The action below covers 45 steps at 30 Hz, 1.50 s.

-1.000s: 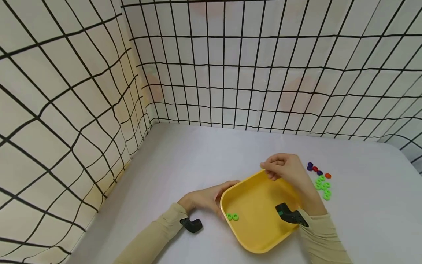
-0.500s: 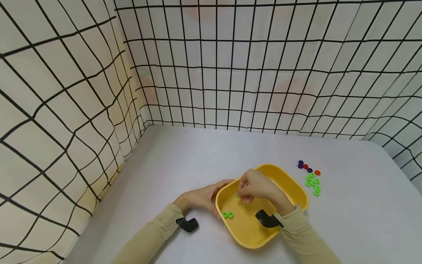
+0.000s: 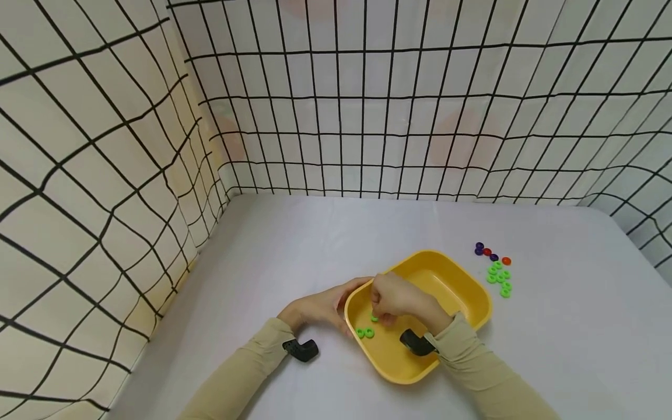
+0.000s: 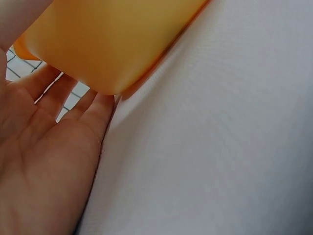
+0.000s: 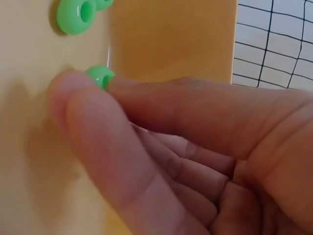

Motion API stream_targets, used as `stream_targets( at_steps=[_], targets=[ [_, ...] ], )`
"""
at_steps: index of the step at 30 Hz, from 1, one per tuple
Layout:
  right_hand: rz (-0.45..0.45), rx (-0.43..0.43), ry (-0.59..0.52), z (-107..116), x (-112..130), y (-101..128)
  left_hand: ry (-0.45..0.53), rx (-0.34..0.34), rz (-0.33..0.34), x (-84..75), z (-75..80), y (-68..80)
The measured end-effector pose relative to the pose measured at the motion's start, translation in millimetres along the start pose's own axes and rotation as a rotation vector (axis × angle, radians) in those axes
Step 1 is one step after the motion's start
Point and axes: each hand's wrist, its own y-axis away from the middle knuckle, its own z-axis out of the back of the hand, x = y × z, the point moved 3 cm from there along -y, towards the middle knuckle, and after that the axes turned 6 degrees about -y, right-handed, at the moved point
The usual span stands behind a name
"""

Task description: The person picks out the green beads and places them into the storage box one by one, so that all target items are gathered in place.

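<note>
The right hand pinches a small green ring bead between thumb and fingertip, low over the floor of the yellow tray, close to the tray's left wall. Only a sliver of the bead shows past the fingertips, so I cannot tell which way its hole points. Two more green beads lie side by side on the tray floor just beside it; in the right wrist view one shows its hole facing up. The left hand rests against the tray's left outer edge, fingers fairly straight along the wall. The tray sits cornerwise on the white table. To its right lies a loose cluster of green beads, with purple, red and orange ones just beyond.
</note>
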Motion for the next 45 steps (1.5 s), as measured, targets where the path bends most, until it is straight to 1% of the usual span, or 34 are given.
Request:
stream_targets(
  at_steps=[3,10,15,20,24,28,31,33,36,39,42,45],
  targets=[
    [-0.02,0.005,0.015,-2,-1,1,0.006,0.003,0.0,1.7,-1.8,1.3],
    [-0.04,0.005,0.056,-6,0,-1,-0.013,-0.021,0.015,-0.8,-1.2,5.8],
    [-0.053,-0.012,0.053,-4,1,1,-0.013,0.0,0.012,-2.2,-1.8,5.9],
    [-0.019,-0.039,0.03,0,5,4,-0.032,0.01,0.012,0.1,-2.0,8.7],
    [0.046,-0.065,-0.024,3,8,5,-0.033,0.021,0.015,1.4,-2.1,13.3],
    [0.09,-0.076,-0.128,11,8,11,-0.016,0.029,0.016,0.4,-5.5,17.8],
    [0.091,-0.116,-0.172,28,6,20,0.019,0.032,0.02,-5.2,-8.6,21.1],
    [0.096,-0.165,-0.193,44,3,28,0.04,0.02,0.014,-11.9,-8.6,24.9],
    [0.09,-0.256,-0.246,70,-10,41,0.064,0.002,-0.001,-23.2,-6.2,30.8],
    [0.064,-0.349,-0.321,90,-36,54,0.06,-0.005,-0.01,-29.7,-3.7,35.1],
    [0.009,-0.435,-0.383,101,-67,67,0.071,-0.006,-0.013,-28.0,-2.1,38.1],
    [-0.039,-0.498,-0.461,104,-94,74,0.07,-0.014,-0.007,-19.2,-1.1,42.6]
  ],
)
